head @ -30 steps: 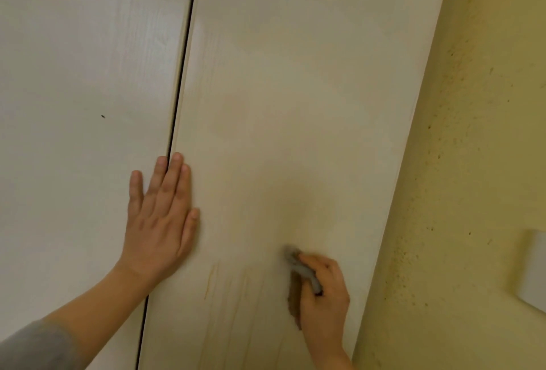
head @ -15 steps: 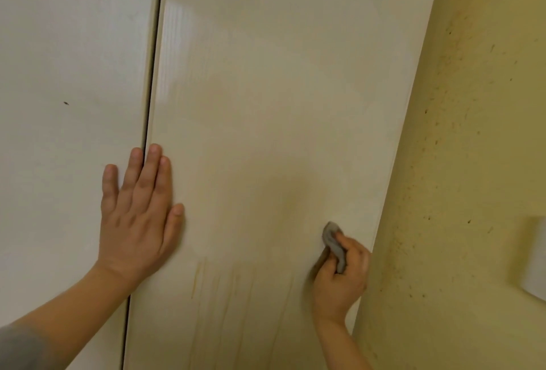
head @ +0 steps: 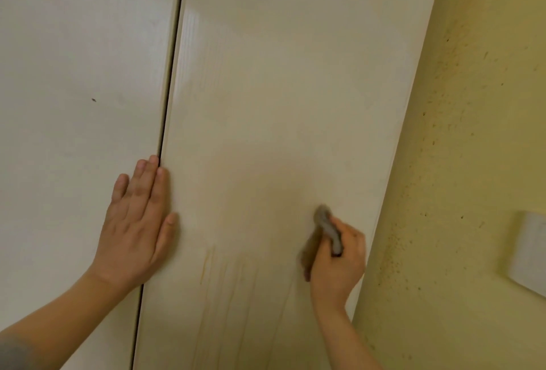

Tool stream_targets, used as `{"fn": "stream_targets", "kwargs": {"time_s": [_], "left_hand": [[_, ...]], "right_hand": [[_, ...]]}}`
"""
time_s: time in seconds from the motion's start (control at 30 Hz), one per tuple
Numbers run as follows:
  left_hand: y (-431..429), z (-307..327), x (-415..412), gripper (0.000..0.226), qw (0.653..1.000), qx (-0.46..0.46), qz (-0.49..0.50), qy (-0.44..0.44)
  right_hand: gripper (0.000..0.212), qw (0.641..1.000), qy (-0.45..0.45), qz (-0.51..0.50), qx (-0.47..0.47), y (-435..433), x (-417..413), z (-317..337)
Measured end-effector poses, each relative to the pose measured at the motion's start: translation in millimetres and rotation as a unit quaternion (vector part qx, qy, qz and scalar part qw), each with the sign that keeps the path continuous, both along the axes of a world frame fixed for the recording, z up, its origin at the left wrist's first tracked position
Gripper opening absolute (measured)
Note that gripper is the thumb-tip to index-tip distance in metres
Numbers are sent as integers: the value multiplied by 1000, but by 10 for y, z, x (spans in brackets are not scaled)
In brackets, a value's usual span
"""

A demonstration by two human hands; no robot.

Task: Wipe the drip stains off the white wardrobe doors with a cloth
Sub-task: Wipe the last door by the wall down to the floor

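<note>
Two white wardrobe doors fill the view: the left door [head: 74, 88] and the right door [head: 280, 88], split by a dark gap. Thin yellow-brown drip stains [head: 206, 266] run down the lower part of the right door. My right hand [head: 336, 263] is closed around a small grey cloth [head: 328, 229], which it presses against the right door near its right edge, right of the stains. My left hand [head: 136, 227] lies flat with fingers spread, across the gap, the thumb on the right door.
A yellow wall [head: 472, 133] speckled with small brown spots stands right of the wardrobe. A white plate, perhaps a switch [head: 529, 251], is fixed on that wall at the right edge.
My right hand with the cloth swept from mid-door to the right edge of the door, then back a little left. My left hand has stayed flat on the doors.
</note>
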State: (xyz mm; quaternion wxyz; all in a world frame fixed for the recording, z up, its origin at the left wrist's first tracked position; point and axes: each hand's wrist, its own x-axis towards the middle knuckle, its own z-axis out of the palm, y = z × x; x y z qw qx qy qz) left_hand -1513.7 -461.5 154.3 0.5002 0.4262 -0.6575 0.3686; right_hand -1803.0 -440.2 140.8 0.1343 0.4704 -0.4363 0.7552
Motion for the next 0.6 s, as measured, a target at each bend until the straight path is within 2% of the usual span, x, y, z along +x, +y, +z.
{"fn": "stream_targets", "kwargs": {"time_s": [0.13,0.23,0.33,0.47,0.6], "left_hand": [[16,-206,-55,65,1000,8,8,9],[31,-307,-66,63,1000,9,1,25],[39,-464,-28,64,999,13,18,25],[48,-835,47,63,999,12,40,-7],[49,-941,95,64,999,12,42,-9]], "right_hand": [[33,999,23,-13,-22,-198,52,8],[32,989,134,37,-42,-230,447,-289],[21,961,241,117,-68,-171,629,-510],[25,963,230,119,-79,-105,494,-551],[22,958,233,136,-101,-161,482,-317]]}}
